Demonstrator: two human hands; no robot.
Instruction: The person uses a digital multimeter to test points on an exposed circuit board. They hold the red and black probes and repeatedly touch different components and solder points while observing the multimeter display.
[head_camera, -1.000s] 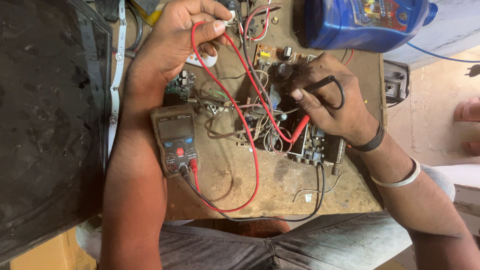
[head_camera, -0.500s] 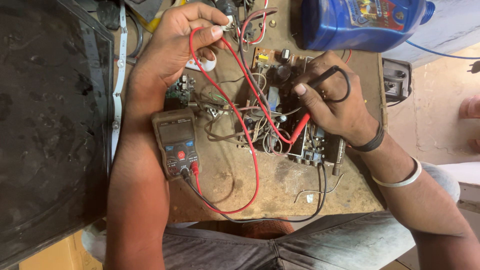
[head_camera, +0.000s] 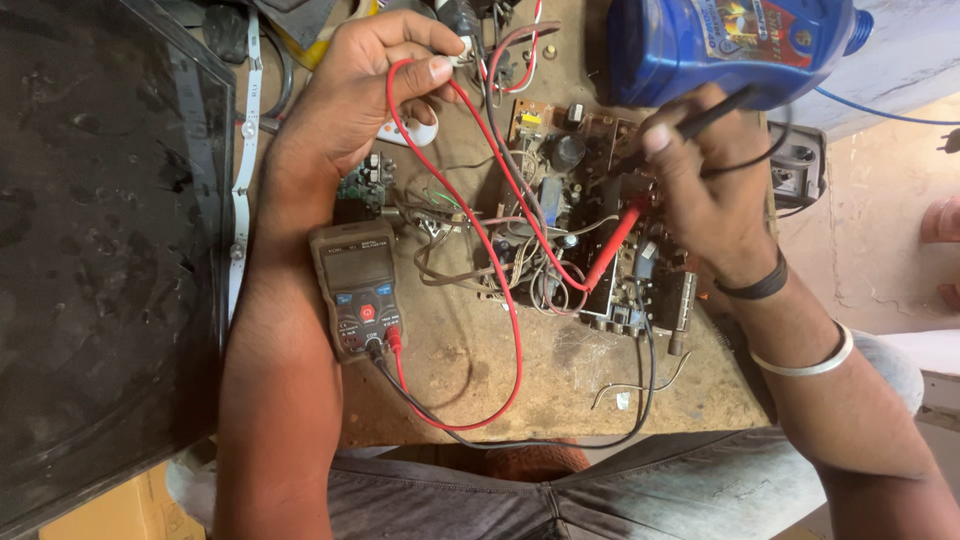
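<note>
1. Head view, left side. Your left hand (head_camera: 365, 90) reaches to the far end of the counter (head_camera: 470, 385), fingers closed on the red lead (head_camera: 505, 330) between thumb and forefinger. The pinch keeps the slack looped up off the boards so it does not snag on components.

2. Head view, right side. Your right hand (head_camera: 705, 190) has its fingers closed around the black probe (head_camera: 700, 118), held like a pen. The tip end is hidden behind your fingers, so I cannot tell what it touches. The pen grip suits fine placement among crowded parts.

3. Head view, centre. The red probe (head_camera: 612, 245) lies tilted on the circuit board (head_camera: 590, 235), just below your right hand; no fingers hold it.

4. Head view, near your left forearm. The multimeter (head_camera: 358, 290) lies flat on the counter, screen facing up so you can read it while probing. Both leads plug into its near end.

5. Head view, edges. A blue plastic bottle (head_camera: 730, 45) lies at the far right, well apart from the meter. A dark flat panel (head_camera: 100, 250) fills the left.
</note>
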